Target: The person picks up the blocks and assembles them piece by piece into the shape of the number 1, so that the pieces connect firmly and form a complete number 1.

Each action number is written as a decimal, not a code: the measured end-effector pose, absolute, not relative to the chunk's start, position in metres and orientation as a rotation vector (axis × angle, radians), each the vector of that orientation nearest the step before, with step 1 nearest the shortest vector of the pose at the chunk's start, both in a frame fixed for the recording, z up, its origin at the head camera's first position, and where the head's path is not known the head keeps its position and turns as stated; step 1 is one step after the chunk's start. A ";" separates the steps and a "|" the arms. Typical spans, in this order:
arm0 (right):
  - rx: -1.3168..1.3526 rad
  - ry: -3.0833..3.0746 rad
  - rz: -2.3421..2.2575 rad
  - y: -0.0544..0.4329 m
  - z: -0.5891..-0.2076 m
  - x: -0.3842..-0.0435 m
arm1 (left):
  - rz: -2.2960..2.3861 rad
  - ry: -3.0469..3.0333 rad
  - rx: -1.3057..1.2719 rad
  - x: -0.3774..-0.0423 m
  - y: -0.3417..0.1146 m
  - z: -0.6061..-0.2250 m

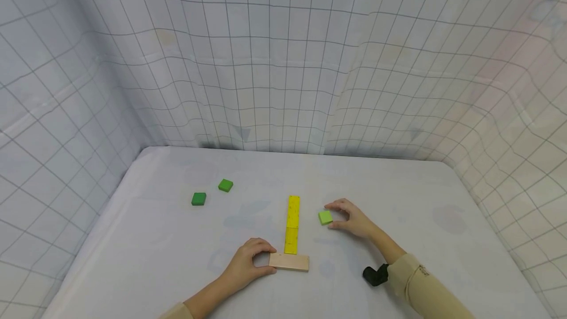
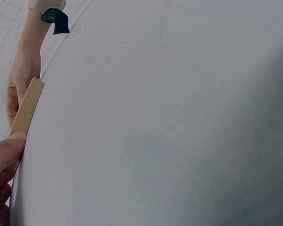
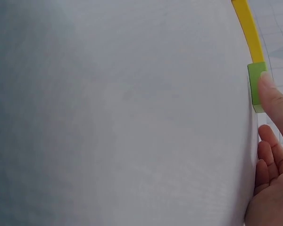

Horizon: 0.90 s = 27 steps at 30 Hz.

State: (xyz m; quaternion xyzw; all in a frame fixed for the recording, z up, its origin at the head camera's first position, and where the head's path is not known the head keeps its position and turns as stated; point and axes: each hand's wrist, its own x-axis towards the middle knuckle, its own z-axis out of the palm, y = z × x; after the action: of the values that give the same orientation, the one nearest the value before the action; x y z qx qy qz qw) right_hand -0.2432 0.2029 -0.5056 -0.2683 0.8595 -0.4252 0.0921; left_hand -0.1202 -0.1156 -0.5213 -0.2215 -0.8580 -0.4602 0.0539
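Note:
My left hand (image 1: 248,264) holds the left end of a plain wooden block (image 1: 290,262), thumb on the near side and fingers on the far side. In the left wrist view the thumb lies on this wooden block (image 2: 28,107). Two yellow blocks (image 1: 293,212) (image 1: 291,241) stand in line end to end, running away from the wooden one's far edge. To their right, my right hand (image 1: 353,219) has a small light green block (image 1: 325,217) between thumb and index finger. The right wrist view shows the thumb against the green block (image 3: 256,84).
Two darker green square blocks, one nearer (image 1: 199,199) and one farther (image 1: 225,185), lie on the left of the white table (image 1: 155,230). A black wrist strap piece (image 1: 375,275) sits by the right sleeve. Grid-patterned curtains (image 1: 283,63) surround the table's back and sides.

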 end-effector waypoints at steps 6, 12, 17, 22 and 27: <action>-0.772 2.554 -1.240 0.202 -0.506 -0.243 | -1.399 -2.607 -0.670 -0.120 -0.115 -0.521; -0.759 2.574 -1.228 0.200 -0.502 -0.239 | -1.403 -2.616 -0.663 -0.120 -0.115 -0.521; -0.750 2.573 -1.230 0.202 -0.507 -0.242 | -1.406 -2.615 -0.665 -0.120 -0.115 -0.522; -0.772 2.581 -1.244 0.201 -0.507 -0.242 | -1.386 -2.606 -0.675 -0.120 -0.115 -0.522; -0.765 2.568 -1.262 0.199 -0.502 -0.244 | -1.371 -2.605 -0.674 -0.121 -0.115 -0.522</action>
State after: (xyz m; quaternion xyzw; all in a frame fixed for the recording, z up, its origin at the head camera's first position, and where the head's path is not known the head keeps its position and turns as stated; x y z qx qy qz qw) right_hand -0.2442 0.1989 -0.5024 -0.2571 0.8637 -0.4242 0.0897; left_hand -0.1207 -0.1148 -0.5218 -0.2228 -0.8610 -0.4532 0.0610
